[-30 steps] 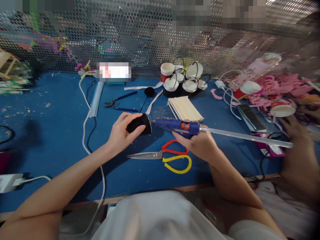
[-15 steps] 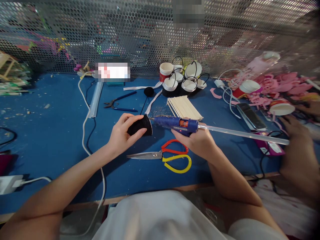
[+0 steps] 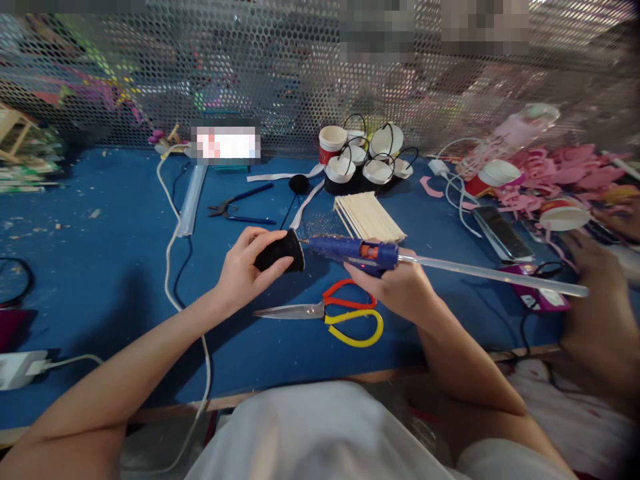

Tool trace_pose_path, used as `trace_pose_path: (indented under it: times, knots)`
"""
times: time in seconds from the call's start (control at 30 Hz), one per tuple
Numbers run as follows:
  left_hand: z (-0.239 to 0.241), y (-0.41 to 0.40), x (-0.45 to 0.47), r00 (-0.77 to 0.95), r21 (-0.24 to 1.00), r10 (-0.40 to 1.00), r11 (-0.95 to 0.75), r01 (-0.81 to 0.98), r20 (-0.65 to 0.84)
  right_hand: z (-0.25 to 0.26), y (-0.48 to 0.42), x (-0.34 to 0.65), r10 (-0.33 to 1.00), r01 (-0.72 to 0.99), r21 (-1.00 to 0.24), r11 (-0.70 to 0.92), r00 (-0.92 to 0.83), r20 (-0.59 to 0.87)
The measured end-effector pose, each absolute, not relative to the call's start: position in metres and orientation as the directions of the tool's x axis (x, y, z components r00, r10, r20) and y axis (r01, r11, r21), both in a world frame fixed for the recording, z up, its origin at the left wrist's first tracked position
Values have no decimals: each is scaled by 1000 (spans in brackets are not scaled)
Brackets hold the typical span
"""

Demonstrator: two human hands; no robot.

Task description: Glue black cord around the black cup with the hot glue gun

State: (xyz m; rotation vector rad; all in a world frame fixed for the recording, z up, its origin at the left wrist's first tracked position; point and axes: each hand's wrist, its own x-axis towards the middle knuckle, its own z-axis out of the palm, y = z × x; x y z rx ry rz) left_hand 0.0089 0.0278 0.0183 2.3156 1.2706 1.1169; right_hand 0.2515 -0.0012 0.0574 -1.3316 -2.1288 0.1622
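Observation:
My left hand (image 3: 250, 263) is wrapped round a black-covered cup (image 3: 277, 256), which lies on its side with its rim turned to the right. In my right hand (image 3: 400, 283) is a blue hot glue gun (image 3: 343, 248), its nozzle at the cup's rim; whether the tip touches cannot be made out. A long clear glue stick (image 3: 490, 272) juts from the gun's back toward the right. Just below both hands lie scissors (image 3: 320, 311) with one red and one yellow handle. Above the gun is a stack of wooden sticks (image 3: 373, 215).
Several black cups with white rims and thin black handles (image 3: 379, 171) stand at the back. Blue-handled pliers (image 3: 243, 201) and a white ribbon (image 3: 306, 205) lie left of them. A white cable (image 3: 169, 267) crosses the table. Far right, another person's arm (image 3: 597, 300) is near pink pieces and a phone (image 3: 503, 232).
The glue gun and its stick have shifted very slightly to the right. My left hand and the cup stay nearly still. The other person's arm at the right has moved a little.

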Motion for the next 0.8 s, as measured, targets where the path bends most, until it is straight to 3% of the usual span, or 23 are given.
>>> trace_pose_path:
  times: [0.27,0.57,0.8]
  knots:
    - [17,28,9,379,463,725,-671,580,576,55,3,248,903,720,-570,395,-193,383]
    - [14,27,8,394,432,711,-681,591,582,53,4,248,896,750,-540,382,-159,414]
    - [16,28,9,353,492,737,-658,570,576,65,-2,246,923,744,-563,360,-198,329]
